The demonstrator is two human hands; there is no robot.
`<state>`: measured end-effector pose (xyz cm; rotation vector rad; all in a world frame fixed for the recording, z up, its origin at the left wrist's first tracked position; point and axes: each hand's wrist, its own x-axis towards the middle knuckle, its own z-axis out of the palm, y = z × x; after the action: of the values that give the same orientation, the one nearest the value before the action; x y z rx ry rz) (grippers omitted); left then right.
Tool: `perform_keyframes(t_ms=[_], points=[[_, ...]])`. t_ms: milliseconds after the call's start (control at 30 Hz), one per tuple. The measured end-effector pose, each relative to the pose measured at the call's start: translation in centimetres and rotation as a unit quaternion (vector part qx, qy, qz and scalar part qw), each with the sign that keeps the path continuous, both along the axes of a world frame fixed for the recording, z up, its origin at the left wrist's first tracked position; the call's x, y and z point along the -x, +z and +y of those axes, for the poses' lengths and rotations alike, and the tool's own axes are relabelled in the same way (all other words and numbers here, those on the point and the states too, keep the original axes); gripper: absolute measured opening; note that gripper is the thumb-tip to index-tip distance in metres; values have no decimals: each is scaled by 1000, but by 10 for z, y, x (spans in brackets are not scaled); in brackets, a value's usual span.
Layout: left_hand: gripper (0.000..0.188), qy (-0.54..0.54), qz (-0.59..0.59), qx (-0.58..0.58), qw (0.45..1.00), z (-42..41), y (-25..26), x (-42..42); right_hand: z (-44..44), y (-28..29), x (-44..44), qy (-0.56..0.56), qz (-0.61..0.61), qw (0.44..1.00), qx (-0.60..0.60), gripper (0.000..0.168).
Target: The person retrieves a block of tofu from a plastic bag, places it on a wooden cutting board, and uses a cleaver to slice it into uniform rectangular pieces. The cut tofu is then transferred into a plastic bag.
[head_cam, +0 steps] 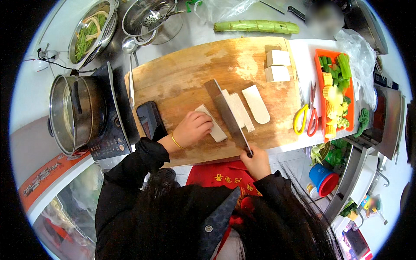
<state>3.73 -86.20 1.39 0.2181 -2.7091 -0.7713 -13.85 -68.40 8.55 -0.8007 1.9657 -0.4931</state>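
On the wooden cutting board [195, 71], my left hand [196, 126], with a yellow bangle at the wrist, rests its curled fingers on a pale, flat slab [218, 132] that looks like tofu. My right hand [256, 162] grips the handle of a wide-bladed kitchen knife [227, 112]. The blade stands on edge between that slab and a stack of cut pale pieces [240, 112]. Right of the stack lies a slab with one rounded end [256, 104]. Two white blocks [278, 74] sit at the board's far right corner. The board hides part of nothing between the hands.
A phone [150, 118] and a long ladle [131, 71] lie at the board's left edge, beside a pot [76, 113] on an induction cooker. Scissors [312, 113] and an orange tray [352, 113] of cut vegetables are at right. A green stalk [256, 26] lies beyond the board.
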Motion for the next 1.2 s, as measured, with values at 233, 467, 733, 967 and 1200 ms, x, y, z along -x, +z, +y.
perform_keyframes(t_ms=[233,467,733,967,1200], points=[[23,180,19,-45,982,-56,99,0,13,10,5,58,99,991,73,32],[79,-107,-342,62,932,-81,116,117,5,5,-1,89,146,981,90,26],[104,-144,-523,163,824,-54,65,165,7,4,-4,66,146,980,118,31],[59,29,-214,-52,975,-127,128,156,30,41,5,14,95,991,94,27],[16,309,13,-128,942,-89,133,37,32,65,-3,-2,17,998,58,30]])
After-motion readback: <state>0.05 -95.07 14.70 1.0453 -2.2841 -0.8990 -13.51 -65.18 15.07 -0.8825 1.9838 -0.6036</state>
